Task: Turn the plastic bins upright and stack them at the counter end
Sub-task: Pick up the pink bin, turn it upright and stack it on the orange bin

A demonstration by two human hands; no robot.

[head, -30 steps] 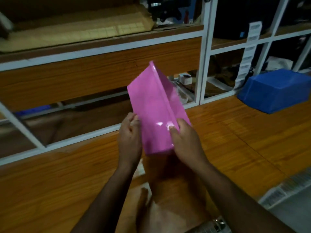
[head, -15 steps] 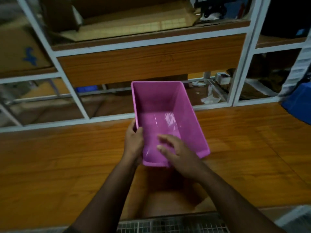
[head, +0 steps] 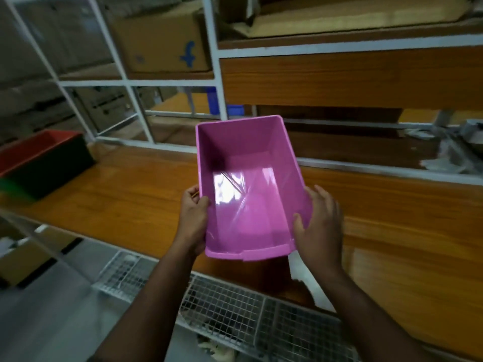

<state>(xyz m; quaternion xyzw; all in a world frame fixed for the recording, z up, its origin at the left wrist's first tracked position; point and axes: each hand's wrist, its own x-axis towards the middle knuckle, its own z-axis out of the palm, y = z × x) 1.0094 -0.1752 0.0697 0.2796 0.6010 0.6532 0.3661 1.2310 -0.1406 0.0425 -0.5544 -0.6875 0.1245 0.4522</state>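
Note:
An empty pink plastic bin [head: 248, 184] is held upright above the wooden counter [head: 136, 194], its open top facing me. My left hand [head: 193, 220] grips its left rim, thumb inside the wall. My right hand [head: 318, 226] presses flat against the bin's right wall, fingers spread. At the far left of the counter stands a red bin nested in a darker one [head: 39, 160], both upright.
White-framed shelving [head: 217, 82] rises behind the counter, with a cardboard box [head: 162, 40] on an upper shelf. Crumpled paper [head: 449, 150] lies on a lower shelf at right. A wire mesh basket [head: 235, 314] sits below the counter's front edge.
The pink bin went from upside down to upright. My view swung left, so the blue bin left the frame and the red stack came in. My right hand shifted to the bin's right wall.

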